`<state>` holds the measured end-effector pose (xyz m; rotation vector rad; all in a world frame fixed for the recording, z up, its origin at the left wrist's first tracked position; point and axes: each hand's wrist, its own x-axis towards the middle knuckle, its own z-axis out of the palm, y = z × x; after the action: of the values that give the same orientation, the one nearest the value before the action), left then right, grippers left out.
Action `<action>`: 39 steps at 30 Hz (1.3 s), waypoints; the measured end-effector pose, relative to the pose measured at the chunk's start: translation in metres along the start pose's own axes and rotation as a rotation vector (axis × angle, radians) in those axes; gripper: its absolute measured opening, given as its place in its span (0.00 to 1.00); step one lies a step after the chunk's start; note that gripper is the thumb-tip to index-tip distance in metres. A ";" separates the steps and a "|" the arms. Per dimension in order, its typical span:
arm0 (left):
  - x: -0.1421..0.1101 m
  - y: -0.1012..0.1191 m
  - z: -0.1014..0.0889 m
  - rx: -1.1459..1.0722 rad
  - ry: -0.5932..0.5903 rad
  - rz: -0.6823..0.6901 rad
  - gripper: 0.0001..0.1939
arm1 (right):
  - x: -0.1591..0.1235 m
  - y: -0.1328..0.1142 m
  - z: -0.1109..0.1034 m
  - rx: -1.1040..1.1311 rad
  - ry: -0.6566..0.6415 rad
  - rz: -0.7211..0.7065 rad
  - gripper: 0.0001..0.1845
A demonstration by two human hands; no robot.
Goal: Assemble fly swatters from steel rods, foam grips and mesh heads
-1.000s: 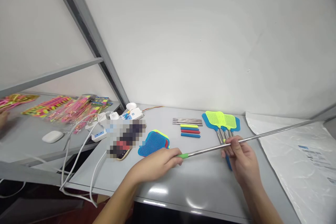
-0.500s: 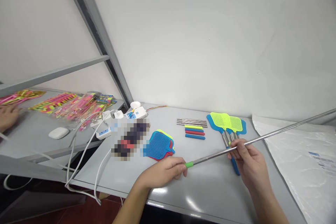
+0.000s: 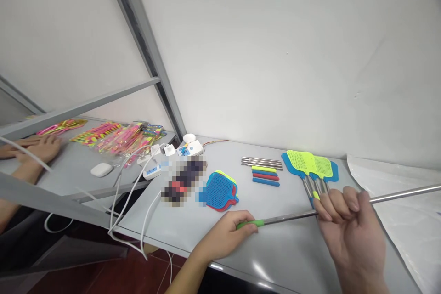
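A long metal telescopic rod (image 3: 292, 217) with a green grip (image 3: 261, 223) lies across both my hands. My left hand (image 3: 229, 235) closes on the green grip, with the thumb along it. Further up the rod, my right hand (image 3: 353, 232) wraps its fingers around the bare metal, palm turned towards me. The rod's far end runs out of the picture on the right. Behind my right hand lie fly swatters with yellow and blue heads (image 3: 308, 163), their handles partly covered by it. Loose blue, red and yellow swatter heads (image 3: 219, 191) are stacked beyond my left hand.
Thin metal rods (image 3: 262, 162) and coloured grips (image 3: 265, 183) lie mid-table. A white plastic bag (image 3: 389, 211) covers the right side. Power strips (image 3: 193, 148) and white cables (image 3: 119, 200) are at left, beside a pixelated object. Another person's hands (image 3: 44, 148) rest near packaged colourful items (image 3: 127, 138).
My right hand has slid outward along the rod and turned from a fingertip hold to a full fist. My left hand stays on the green grip. The camera view has shifted left.
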<state>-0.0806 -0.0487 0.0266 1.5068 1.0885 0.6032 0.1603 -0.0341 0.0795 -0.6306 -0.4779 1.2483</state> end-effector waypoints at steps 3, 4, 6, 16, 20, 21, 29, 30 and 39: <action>0.001 0.007 0.001 -0.049 -0.017 0.028 0.13 | -0.004 -0.007 0.015 -0.031 0.029 -0.102 0.21; 0.000 0.011 0.002 -0.054 -0.019 0.045 0.13 | -0.005 -0.009 0.020 -0.039 0.035 -0.128 0.21; -0.001 0.020 0.006 -0.050 -0.010 0.087 0.14 | -0.009 -0.008 0.031 -0.043 0.029 -0.144 0.21; -0.009 0.040 0.008 -0.030 0.010 0.082 0.17 | -0.016 0.009 0.016 -0.334 -0.221 0.115 0.14; -0.010 0.032 -0.015 0.100 -0.013 0.126 0.16 | 0.005 -0.021 0.000 -0.143 -0.043 0.018 0.13; -0.010 0.031 -0.019 0.122 -0.022 0.128 0.17 | 0.009 -0.026 0.000 -0.081 -0.004 -0.008 0.13; -0.017 0.037 -0.036 0.106 0.005 0.154 0.17 | -0.006 -0.003 0.032 -0.193 -0.103 -0.215 0.20; -0.019 0.037 -0.039 0.105 0.006 0.152 0.17 | -0.010 0.001 0.033 -0.231 -0.135 -0.212 0.21; -0.020 0.046 -0.026 0.062 -0.057 0.112 0.20 | -0.034 0.027 0.031 -0.449 -0.393 0.038 0.20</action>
<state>-0.0970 -0.0513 0.0798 1.6379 0.9920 0.6042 0.1116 -0.0562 0.0845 -0.7735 -1.0982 1.3153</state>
